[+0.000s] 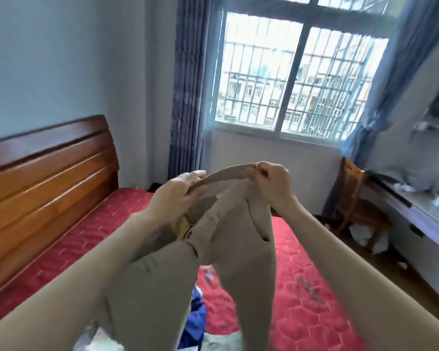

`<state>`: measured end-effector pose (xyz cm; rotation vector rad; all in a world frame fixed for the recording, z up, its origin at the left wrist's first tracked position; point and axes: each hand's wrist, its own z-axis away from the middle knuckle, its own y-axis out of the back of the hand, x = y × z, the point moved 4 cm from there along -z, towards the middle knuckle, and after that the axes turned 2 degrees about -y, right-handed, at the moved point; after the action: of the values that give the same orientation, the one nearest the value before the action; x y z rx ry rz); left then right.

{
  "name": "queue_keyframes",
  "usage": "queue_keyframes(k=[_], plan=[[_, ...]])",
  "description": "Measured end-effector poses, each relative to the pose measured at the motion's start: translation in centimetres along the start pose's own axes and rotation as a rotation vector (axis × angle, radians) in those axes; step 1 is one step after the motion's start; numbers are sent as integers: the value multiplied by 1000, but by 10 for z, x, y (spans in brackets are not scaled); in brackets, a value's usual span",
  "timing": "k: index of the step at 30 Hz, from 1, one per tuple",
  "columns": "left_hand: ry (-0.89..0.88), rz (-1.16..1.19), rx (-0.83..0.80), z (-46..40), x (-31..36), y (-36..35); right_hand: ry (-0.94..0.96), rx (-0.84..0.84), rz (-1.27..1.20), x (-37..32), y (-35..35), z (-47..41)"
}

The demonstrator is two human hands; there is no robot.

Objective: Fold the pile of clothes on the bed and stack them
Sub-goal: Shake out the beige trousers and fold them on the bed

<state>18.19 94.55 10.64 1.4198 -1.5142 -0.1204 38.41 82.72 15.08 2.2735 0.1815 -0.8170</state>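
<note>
I see the bed (302, 287) first, filling the lower frame under a red quilted cover, its wooden headboard (48, 173) running along the left wall. Behind it a barred window (297, 79) sits between blue curtains (188, 84), and at the right edge a wooden chair (357, 201) stands just beside a cluttered desk (421, 211), all of it blurred.

In front of me, held up above the mattress, hangs a pair of khaki trousers (238, 244). Their long axis runs close to vertical: waistband (223, 174) at the top, legs dropping toward the bottom of the frame, where they pass out of view. The waistband is stretched into a shallow arch between the two hands, higher at its right end. One pocket slit shows on the right side of the hip area.

My left hand (173, 196) grips the left end of the waistband, fingers curled round the band with the fabric bunched beneath the palm. My right hand (271, 183) pinches the right end, fingers folded in tight and the thumb pressed against the cloth; I see no gap between the fingertips.

Below the trousers, on the cover, lies a blue garment (194, 315), partly hidden behind the left leg. At the bottom left edge there is pale crumpled fabric (96, 338), too blurred for me to tell what it is.
</note>
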Motion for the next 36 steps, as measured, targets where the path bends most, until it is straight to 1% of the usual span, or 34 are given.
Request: queue_keyframes(k=[3, 4, 5, 7, 8, 9, 11, 12, 14, 15, 16, 17, 20, 22, 25, 27, 30, 33, 35, 36], plan=[[88, -33, -44, 40, 16, 15, -41, 33, -22, -25, 17, -11], [100, -90, -40, 57, 19, 15, -54, 38, -31, -28, 20, -13], [118, -198, -35, 74, 19, 11, -67, 39, -35, -30, 21, -14], [187, -392, -44, 107, 12, -11, -84, 26, -34, -32, 21, -14], [222, -439, -39, 122, 8, -27, -90, 18, -28, -33, 21, -14], [244, -454, 4, 133, 2, -42, -86, 11, -18, -35, 21, -12], [263, -438, 147, 150, -4, -67, -64, -6, 19, -39, 23, -7], [278, -441, 180, 156, -6, -76, -56, -14, 42, -40, 24, -2], [345, -400, 181, 166, -6, -89, -54, -39, 72, -37, 27, 6], [381, -348, 153, 168, -4, -93, -58, -51, 76, -32, 29, 9], [398, -298, 127, 169, 0, -96, -68, -66, 76, -25, 31, 11], [400, -272, 134, 170, 3, -95, -76, -76, 73, -17, 34, 12], [380, -357, 188, 162, 15, -83, -114, -79, 35, 8, 46, 14], [345, -444, 156, 148, 23, -70, -145, -75, -9, 26, 57, 14], [230, -584, 66, 119, 38, -41, -188, -71, -106, 51, 76, 7], [149, -646, 15, 94, 52, -15, -193, -72, -187, 63, 89, -5], [89, -721, -24, 52, 84, 28, -166, -57, -302, 62, 110, -21], [30, -772, -49, 11, 114, 62, -108, 73, -289, 55, 130, -25], [-19, -822, -40, -11, 127, 78, -63, 172, -256, 54, 137, -22], [-43, -849, -30, -21, 133, 84, -52, 194, -279, 54, 139, -21]])
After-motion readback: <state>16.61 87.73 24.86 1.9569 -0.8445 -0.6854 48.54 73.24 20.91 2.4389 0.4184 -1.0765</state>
